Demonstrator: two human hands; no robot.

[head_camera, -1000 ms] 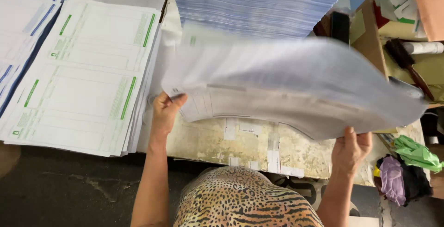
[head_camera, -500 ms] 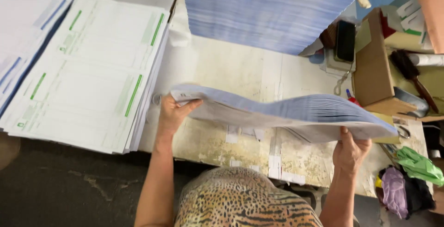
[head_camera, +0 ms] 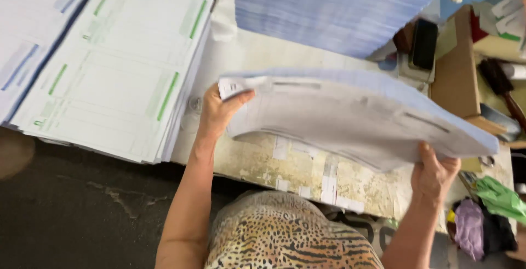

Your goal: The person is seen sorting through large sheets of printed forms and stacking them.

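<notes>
Clearly both hands are busy with one thick bundle of printed sheets (head_camera: 350, 115), held in the air just above the worn, taped worktop (head_camera: 285, 165). At the bundle's left corner the left hand (head_camera: 216, 112) is closed on it, thumb on top and fingers beneath. At its right lower edge the right hand (head_camera: 435, 173) grips from under, fingers curled around the edge. The bundle sags in the middle and its right end tilts slightly down.

Taking the bundle as the landmark: left of it lie two flat stacks of forms, one with green bars (head_camera: 118, 66) just beside it and one with blue bars (head_camera: 27, 33) farther left. Behind it stands one tall pile of bluish paper (head_camera: 334, 8). To its right, behind its far corner, one dark phone (head_camera: 424, 44) rests upright against one brown cardboard box (head_camera: 455, 71); what the box contains cannot be made out. Below its right end lie one green cloth (head_camera: 501, 200) and one purple cloth (head_camera: 468, 228).
</notes>
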